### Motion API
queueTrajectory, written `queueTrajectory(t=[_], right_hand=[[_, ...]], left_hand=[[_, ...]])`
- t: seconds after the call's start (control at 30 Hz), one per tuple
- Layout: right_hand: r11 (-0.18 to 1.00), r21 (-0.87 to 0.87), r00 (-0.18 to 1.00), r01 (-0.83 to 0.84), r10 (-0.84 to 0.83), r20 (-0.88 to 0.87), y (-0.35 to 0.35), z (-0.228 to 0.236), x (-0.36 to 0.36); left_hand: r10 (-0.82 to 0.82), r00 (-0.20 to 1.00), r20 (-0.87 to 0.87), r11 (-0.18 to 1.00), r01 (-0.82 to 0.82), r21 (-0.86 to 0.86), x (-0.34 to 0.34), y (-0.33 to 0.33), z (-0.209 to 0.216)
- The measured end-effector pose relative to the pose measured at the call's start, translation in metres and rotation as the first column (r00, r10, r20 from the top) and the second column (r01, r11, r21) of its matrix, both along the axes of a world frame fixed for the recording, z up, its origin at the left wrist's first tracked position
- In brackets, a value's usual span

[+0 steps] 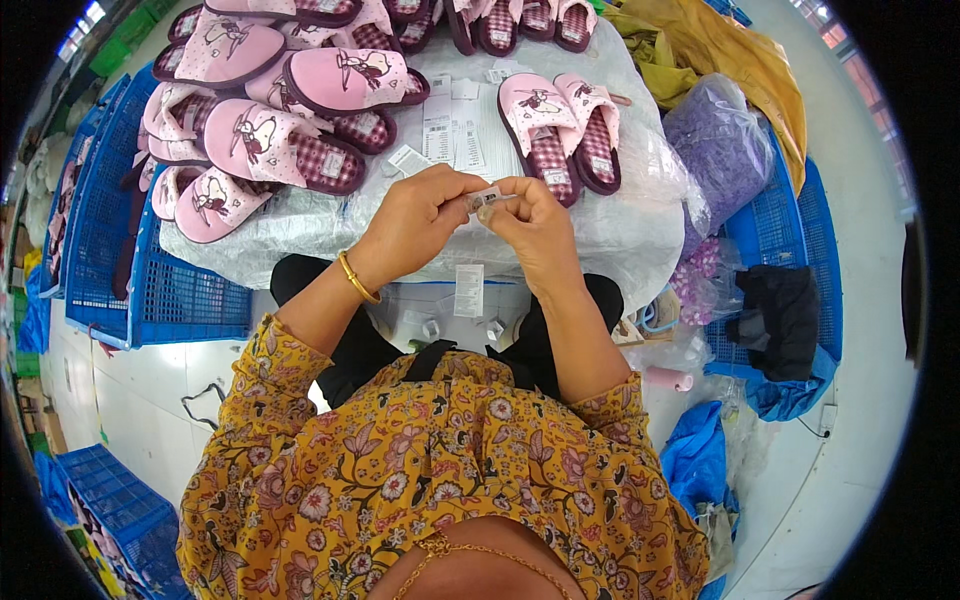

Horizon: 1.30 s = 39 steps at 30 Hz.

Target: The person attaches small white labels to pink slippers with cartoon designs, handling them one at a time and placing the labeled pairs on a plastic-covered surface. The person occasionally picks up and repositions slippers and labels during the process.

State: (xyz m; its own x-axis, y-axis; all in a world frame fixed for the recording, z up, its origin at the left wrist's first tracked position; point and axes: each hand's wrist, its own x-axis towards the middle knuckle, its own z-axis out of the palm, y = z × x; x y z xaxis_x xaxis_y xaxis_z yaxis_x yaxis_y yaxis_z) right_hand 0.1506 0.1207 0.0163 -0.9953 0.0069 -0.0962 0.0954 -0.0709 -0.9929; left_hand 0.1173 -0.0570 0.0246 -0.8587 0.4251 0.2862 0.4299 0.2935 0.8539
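Note:
Just over the near part of the plastic-covered table (330, 232), my left hand (425, 220) and my right hand (532, 228) meet, fingers pinched together. Between their fingertips is a small white label (484, 198) with dark print. Beyond my right hand lies a pair of pink slippers (548, 115) with checked insoles, toes pointing away. White printed label sheets (455, 130) are spread on the table past my fingers. A narrow white label strip (469, 291) shows below my hands, between my knees; whether it hangs or lies there I cannot tell.
Many pink slippers (225, 50) are heaped at the table's left and far side. Blue plastic crates (190, 295) stand at the left. On the right, a bag of purple material (715, 145), a mustard cloth (730, 50) and a black cloth (785, 320) rest by another blue crate.

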Motion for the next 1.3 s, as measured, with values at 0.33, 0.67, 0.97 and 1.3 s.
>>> queueTrajectory(t=[0.33,0.67,0.97,1.3], right_hand=[[0.991,-0.122,0.999,-0.052,0.053,0.006,0.015,-0.021,0.007],[0.982,0.051,0.983,-0.181,0.18,0.023,0.033,-0.023,0.027],[1.0,0.025,0.998,-0.007,0.009,-0.067,0.053,-0.031,0.028],[0.954,0.189,0.914,0.234,-0.149,-0.378,0.093,-0.031,0.02]], left_hand=[[-0.132,0.869,0.477,0.987,0.072,0.142,0.004,0.002,0.007],[-0.325,0.709,0.626,0.94,0.317,0.13,-0.01,0.004,-0.007],[-0.285,0.832,0.477,0.951,0.308,0.032,-0.013,0.047,-0.001],[-0.35,0.932,0.092,0.929,0.358,-0.091,-0.045,0.094,0.007]])
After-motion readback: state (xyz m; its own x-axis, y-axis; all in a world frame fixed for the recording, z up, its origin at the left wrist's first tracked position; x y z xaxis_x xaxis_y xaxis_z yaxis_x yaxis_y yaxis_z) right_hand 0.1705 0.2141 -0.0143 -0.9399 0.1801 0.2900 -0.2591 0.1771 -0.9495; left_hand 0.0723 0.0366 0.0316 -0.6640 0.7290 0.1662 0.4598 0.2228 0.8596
